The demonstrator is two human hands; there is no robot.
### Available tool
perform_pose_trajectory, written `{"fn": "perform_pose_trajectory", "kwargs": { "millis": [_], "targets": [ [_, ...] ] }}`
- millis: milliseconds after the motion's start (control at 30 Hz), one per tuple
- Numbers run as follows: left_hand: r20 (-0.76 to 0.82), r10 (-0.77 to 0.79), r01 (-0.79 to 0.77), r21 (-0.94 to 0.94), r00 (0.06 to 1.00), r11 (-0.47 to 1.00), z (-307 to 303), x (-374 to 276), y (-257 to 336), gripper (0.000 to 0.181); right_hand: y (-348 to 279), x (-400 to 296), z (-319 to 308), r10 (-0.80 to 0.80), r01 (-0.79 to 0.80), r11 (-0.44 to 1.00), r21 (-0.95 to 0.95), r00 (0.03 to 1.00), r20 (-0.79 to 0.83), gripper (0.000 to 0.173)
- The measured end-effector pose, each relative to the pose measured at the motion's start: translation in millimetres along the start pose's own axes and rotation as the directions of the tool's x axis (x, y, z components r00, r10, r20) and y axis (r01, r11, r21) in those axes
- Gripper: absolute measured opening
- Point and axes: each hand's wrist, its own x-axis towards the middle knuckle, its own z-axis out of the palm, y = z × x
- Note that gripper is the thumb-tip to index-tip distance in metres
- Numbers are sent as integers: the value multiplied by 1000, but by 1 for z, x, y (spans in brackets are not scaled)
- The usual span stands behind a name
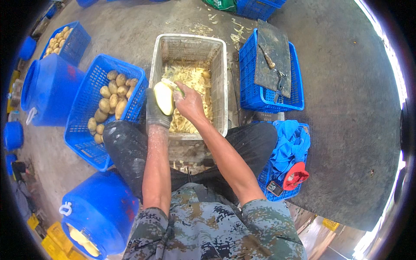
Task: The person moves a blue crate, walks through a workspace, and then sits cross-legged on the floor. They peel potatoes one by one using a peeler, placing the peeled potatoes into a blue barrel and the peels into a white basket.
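My left hand [158, 118], in a dark grey glove, grips a large peeled potato [164, 98], pale yellow and smooth. In my bare right hand [191, 103] is a peeler [179, 91]; a bit of its green handle shows between the fingers. Its pale front end reaches the top of the potato, and my fingers hide much of the rest. Both hands are over a dirty white plastic crate [222, 87], whose floor is covered with potato peelings [187, 122]. To the left, between a barrel and my knee, a blue crate [85, 109] contains several unpeeled potatoes [113, 100].
Blue barrels [57, 91] [97, 211] stand at the left. On the right, a dark board [272, 55] bearing a knife [268, 58] lies across a blue crate [248, 71]. Nearer me, blue cloth [289, 146] and a red cap [295, 177] rest on another crate. Peelings [239, 34] litter the floor.
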Motion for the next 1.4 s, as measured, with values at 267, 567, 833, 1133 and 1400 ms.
{"fn": "perform_pose_trajectory", "kwargs": {
  "millis": [267, 567, 833, 1133, 1400],
  "targets": [
    [-78, 109, -84, 269, 991, 959, -26, 12, 1, 45, 31, -93, 10, -5, 9, 999, -37, 995, 98, 43],
    [-18, -82, 78, -158, 996, 984, -2, -3, -5, 52, 7, -5, -12, -43, 42, 998, -36, 999, -32, 43],
    [118, 100, -81, -160, 988, 984, -75, 39, 10, 39, -13, -73, 2, 296, -237, 948, -213, 902, 313, 43],
    [-38, 60, -58, 64, 997, 996, 1, 6, -1, 59, 10, -4, -2, -94, 87, 994, -68, 991, -93, 45],
    [-29, 37, -39, -63, 999, 997, -88, 55, 17, 49, 28, -76, 18, 69, -40, 990, -132, 972, 225, 47]
  ]
}}
